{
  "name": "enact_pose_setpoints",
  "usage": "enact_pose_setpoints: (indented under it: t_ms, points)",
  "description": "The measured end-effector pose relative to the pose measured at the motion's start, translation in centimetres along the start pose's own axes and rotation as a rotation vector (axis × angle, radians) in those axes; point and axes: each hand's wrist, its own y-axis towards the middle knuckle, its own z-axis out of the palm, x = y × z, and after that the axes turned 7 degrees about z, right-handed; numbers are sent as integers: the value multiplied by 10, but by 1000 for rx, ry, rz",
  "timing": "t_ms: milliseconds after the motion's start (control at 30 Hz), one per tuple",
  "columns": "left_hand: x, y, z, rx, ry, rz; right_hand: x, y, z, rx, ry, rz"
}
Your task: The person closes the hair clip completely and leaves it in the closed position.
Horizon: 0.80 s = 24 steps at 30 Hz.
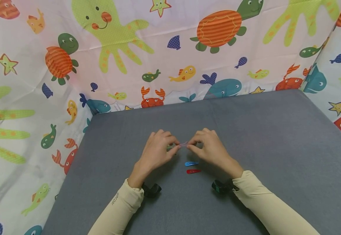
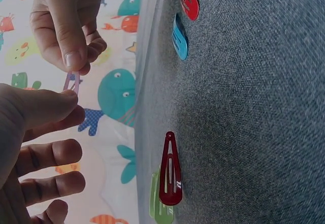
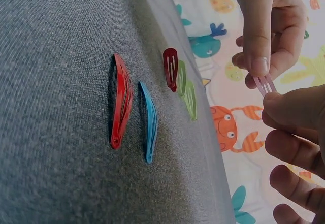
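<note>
Both hands meet over the middle of the grey table (image 1: pixel 276 130): left hand (image 1: pixel 155 151) and right hand (image 1: pixel 211 150) each pinch one end of a pink hair clip (image 1: pixel 183 144), fingers clamped so it hangs between them. Blue clip (image 1: pixel 191 163) and red clip (image 1: pixel 193 171) lie just nearer.

Both hands meet mid-table over the grey cloth (image 1: pixel 261 130), left hand (image 1: pixel 155 151) and right hand (image 1: pixel 210 150) pinching one pink clip (image 1: pixel 183 144) between them. Just behind them toward the person lie a blue clip (image 1: pixel 191 163) and a red clip (image 1: pixel 193 171); a dark red clip (image 2: pixel 170 169) and green clips (image 3: pixel 187 90) sit under the left hand. Wide bare cloth lies either side. The curtain (image 1: pixel 170 65) walls off the far edge and both sides.
</note>
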Motion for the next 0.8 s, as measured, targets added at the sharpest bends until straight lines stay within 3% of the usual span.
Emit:
enact_pose_setpoints:
  t_ms: [800]
  points:
    - [-5, 5, 5, -48, -4, 19, 1, -1, 1, -75, -19, 34]
